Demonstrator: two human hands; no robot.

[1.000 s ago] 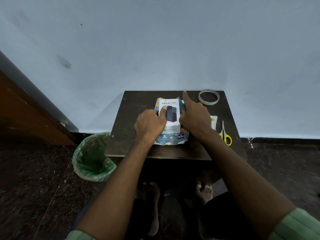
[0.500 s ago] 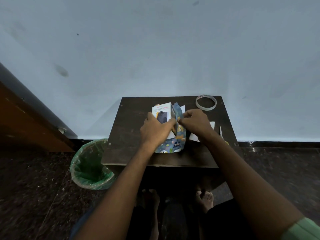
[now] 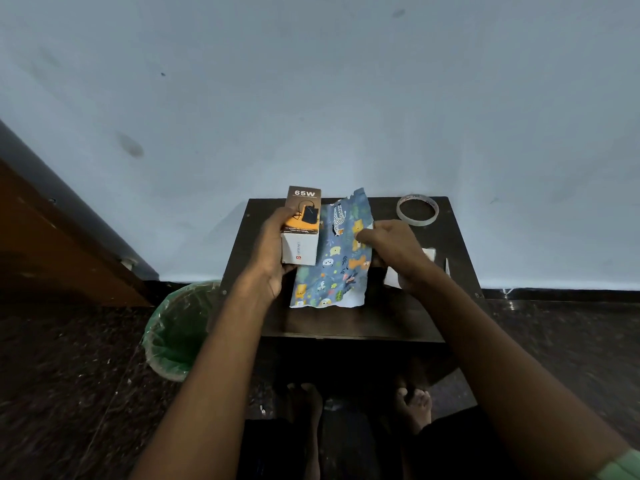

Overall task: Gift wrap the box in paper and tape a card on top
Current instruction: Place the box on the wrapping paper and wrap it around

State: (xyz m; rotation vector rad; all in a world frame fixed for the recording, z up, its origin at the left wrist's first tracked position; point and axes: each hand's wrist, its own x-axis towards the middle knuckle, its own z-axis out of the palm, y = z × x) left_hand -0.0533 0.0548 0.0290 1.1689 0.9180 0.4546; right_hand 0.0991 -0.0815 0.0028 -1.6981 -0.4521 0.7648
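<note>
Since before, the left hand [image 3: 273,251] grips the box [image 3: 302,226] lifted upright, while the right hand [image 3: 391,251] apparently pinches the paper [image 3: 337,258].

Looks like a plain room in a home: pale painted wall [image 3: 311,98], dark speckled floor [image 3: 69,393], small dark table [image 3: 346,320], lined bin [image 3: 173,334], bare feet [image 3: 414,407] beneath

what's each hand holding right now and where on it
Left hand grips the box round its left side and bottom. Right hand pinches the wrapping paper at its right edge.
</note>
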